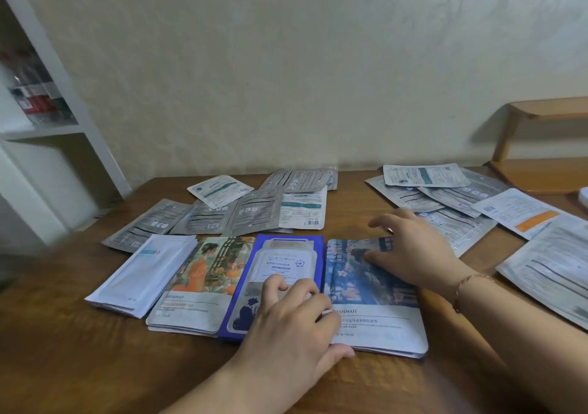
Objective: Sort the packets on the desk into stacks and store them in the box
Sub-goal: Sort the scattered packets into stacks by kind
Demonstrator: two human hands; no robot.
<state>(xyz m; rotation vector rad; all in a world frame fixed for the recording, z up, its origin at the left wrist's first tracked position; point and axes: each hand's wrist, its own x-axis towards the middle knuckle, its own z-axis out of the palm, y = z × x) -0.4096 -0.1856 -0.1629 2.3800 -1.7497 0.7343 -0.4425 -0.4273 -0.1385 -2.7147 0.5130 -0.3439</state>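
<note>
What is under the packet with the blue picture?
More packet edges peek out beneath the blue-picture packet, so it tops a stack on the desk. The right hand rests on it. What the lower packets show is covered.

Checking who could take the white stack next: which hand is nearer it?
Left. The left hand rests two stacks from the white stack; the right hand lies farther right.
</note>
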